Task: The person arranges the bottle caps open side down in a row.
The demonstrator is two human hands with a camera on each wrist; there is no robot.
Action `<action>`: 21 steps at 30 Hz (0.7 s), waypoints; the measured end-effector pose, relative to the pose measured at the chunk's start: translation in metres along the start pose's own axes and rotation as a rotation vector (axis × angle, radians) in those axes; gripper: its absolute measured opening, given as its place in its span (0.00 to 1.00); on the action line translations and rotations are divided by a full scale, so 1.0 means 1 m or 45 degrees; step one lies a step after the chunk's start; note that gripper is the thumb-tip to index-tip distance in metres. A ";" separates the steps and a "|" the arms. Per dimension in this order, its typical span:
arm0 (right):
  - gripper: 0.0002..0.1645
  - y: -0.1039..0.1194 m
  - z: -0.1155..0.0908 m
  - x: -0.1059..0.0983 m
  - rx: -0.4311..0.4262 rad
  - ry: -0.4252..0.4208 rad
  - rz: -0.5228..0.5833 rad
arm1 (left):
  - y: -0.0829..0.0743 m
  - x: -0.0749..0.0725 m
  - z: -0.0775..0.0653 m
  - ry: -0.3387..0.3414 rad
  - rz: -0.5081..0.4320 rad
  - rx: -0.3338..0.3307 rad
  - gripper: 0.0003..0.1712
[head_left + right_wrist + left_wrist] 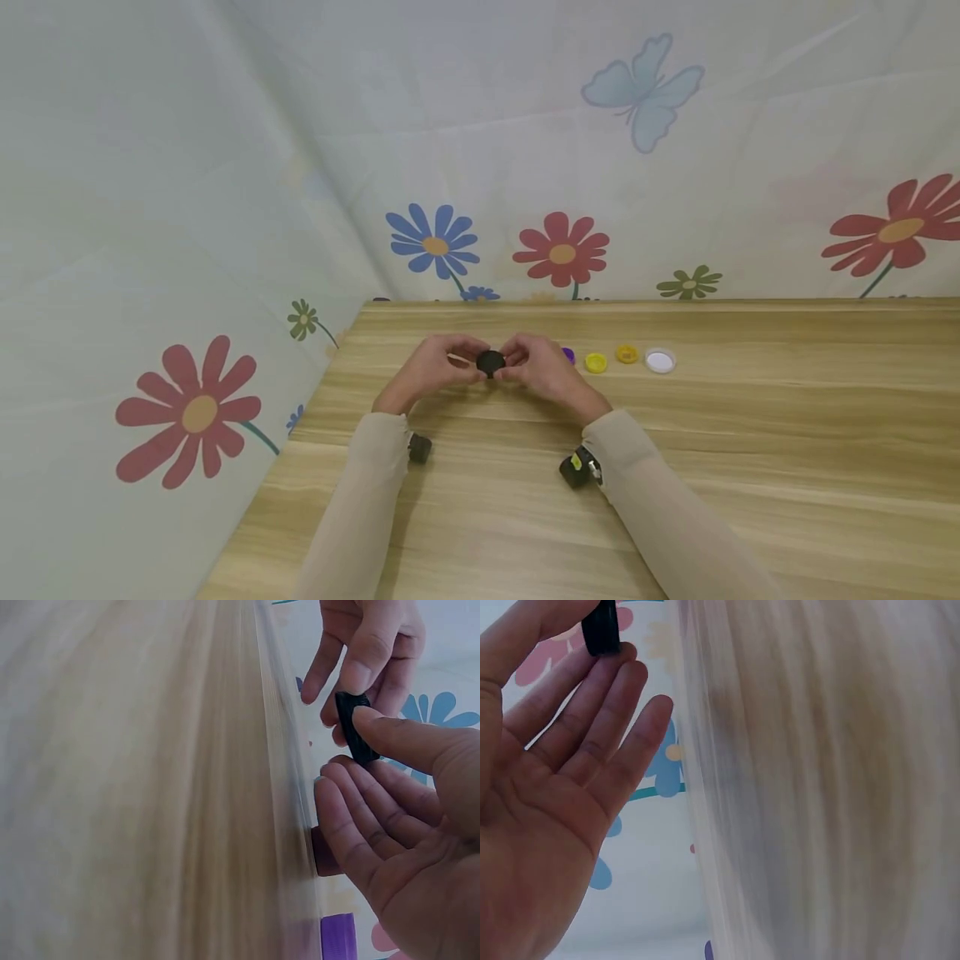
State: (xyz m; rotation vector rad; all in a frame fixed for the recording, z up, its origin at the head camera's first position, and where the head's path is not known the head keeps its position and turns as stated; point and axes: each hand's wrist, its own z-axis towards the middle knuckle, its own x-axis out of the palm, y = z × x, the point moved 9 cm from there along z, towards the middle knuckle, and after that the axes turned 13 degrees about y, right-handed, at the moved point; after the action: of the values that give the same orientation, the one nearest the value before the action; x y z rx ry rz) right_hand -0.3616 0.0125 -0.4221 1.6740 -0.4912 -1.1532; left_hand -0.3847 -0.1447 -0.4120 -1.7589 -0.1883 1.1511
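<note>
Thumb and fingertips of the left hand (433, 367) pinch the black cap (491, 362) from its nine o'clock side; the remaining fingers fan out in the left wrist view. Cap lies between the two hands and, judging by the gap in the right wrist view, above the table (480, 517). Inside of cap: cannot tell.

Handling: light, even pressure from both sides should serve best. Piece is small and probably slick; one thumb outpushing the other could twist it loose. Fingertips on the rim would leave its faces free.

Right hand (547, 367) comes in at three o'clock, pinching the same cap, thumb against it and other fingers stretched. Firmness of grip cannot be told.

Dark reddish cap (322, 859) shows only in the right wrist view, near those fingers; contact unclear. Worth lifting the right knuckles clear of it.

Purple cap (569, 356), partly hidden by the right hand, sits at three o'clock from the black one. Yellow cap (596, 362) is just past three from purple; orange cap (627, 354) toward two from yellow; white lid (660, 360) between three and four from orange. Low sideways sweeps would risk scattering this row.
</note>
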 end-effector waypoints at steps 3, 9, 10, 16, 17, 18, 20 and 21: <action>0.17 -0.002 0.000 0.002 0.017 0.025 -0.002 | 0.004 0.002 0.000 0.035 -0.003 -0.030 0.22; 0.14 -0.005 0.003 0.007 -0.008 0.066 0.003 | 0.009 0.007 -0.001 0.102 -0.028 -0.080 0.23; 0.14 -0.006 0.003 0.007 -0.013 0.067 0.003 | 0.008 0.007 -0.001 0.106 -0.028 -0.081 0.23; 0.14 -0.005 0.004 0.009 -0.022 0.057 -0.023 | 0.009 0.008 -0.002 0.119 0.012 -0.103 0.23; 0.14 -0.005 0.004 0.009 -0.020 0.053 -0.033 | 0.009 0.008 -0.002 0.121 0.017 -0.109 0.23; 0.14 -0.005 0.004 0.009 -0.017 0.048 -0.045 | 0.009 0.009 -0.002 0.123 0.019 -0.114 0.23; 0.14 -0.006 0.004 0.009 -0.010 0.040 -0.068 | 0.010 0.009 -0.002 0.125 0.023 -0.122 0.23; 0.14 -0.007 0.004 0.009 -0.005 0.037 -0.077 | 0.010 0.010 -0.001 0.127 0.025 -0.125 0.23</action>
State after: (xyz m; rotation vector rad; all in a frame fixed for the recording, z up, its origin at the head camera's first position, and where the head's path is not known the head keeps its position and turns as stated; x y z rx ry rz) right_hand -0.3619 0.0065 -0.4322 1.7101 -0.4224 -1.1708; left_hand -0.3821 -0.1449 -0.4257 -1.9038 -0.1704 1.0807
